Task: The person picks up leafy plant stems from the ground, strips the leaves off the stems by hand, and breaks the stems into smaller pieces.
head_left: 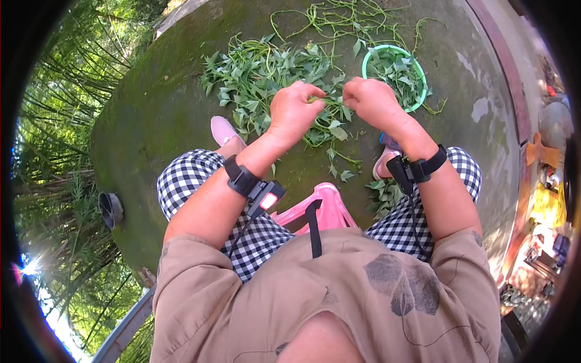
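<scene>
Both hands are raised over a heap of green leafy stems (260,69) on the mossy ground. My left hand (295,107) is closed in a pinch on a thin green stem, thumb and forefinger together. Close by on the right, my right hand (370,100) is closed too, its fingertips at leaves beside the heap; what exactly they hold is too small to tell. Just beyond my right hand stands a round basket with a mint-green rim (425,75), holding loose leaves. Long bare stems (339,21) lie tangled behind the heap.
A pink plastic stool (327,196) is between my knees. More leaves (385,196) lie near my right foot. A dark pot (111,210) sits at the left edge by the bamboo. Assorted items, one a yellow bag (548,206), lie beyond the right ledge.
</scene>
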Demonstrator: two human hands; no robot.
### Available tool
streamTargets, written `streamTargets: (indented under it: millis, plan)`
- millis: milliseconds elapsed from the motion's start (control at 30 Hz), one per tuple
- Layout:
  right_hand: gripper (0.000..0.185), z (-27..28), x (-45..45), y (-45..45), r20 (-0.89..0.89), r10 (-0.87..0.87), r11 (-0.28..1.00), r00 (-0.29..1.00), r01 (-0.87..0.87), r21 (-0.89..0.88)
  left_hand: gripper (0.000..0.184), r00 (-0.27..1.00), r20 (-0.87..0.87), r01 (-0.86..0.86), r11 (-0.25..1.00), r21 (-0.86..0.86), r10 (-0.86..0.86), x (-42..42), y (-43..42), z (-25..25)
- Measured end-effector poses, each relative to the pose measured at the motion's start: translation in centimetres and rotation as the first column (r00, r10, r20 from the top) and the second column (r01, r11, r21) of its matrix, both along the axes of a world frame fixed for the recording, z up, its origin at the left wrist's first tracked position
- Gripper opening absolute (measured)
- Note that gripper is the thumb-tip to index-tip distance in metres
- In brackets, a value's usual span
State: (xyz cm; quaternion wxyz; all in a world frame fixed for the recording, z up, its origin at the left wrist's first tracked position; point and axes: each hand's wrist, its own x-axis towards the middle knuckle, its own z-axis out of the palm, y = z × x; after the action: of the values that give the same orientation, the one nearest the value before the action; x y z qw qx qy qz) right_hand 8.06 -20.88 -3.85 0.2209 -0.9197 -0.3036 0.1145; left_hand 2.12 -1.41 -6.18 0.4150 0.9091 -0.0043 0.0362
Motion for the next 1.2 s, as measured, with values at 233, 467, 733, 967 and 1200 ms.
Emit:
streamTargets:
  millis: [233, 467, 733, 967, 1200]
  plan:
    - [0.006, 0.6, -1.7, 1.0, 0.152, 0.173, 0.985, 0.973, -0.171, -0.026, 0.017, 0.932, -0.184, 0.268, 0.937, -0.226, -0.311, 0.2, -0.4, -1.2]
    - [0.009, 0.0, -1.9, 0.8, 0.305, 0.122, 0.98, 0.944, -0.164, 0.113, 0.014, 0.904, -0.303, 0.128, 0.868, -0.481, -0.301, 0.1, -0.8, -0.6]
    - [0.008, 0.3, -1.3, 0.4, 0.345, 0.079, 0.982, 0.935, -0.132, 0.133, 0.013, 0.914, -0.308, 0.056, 0.833, -0.55, -0.265, 0.5, -0.9, 0.1]
    - [0.007, 0.9, -2.0, 1.1, 0.35, 0.089, 0.986, 0.933, -0.131, 0.099, 0.01, 0.925, -0.324, -0.028, 0.817, -0.577, -0.198, 0.4, -1.4, -0.4]
    - [0.007, 0.1, -3.1, 2.4, 0.353, -0.05, 0.988, 0.934, -0.005, 0.152, 0.007, 0.904, -0.427, -0.358, 0.569, -0.741, 0.012, 1.5, -1.0, 0.6]
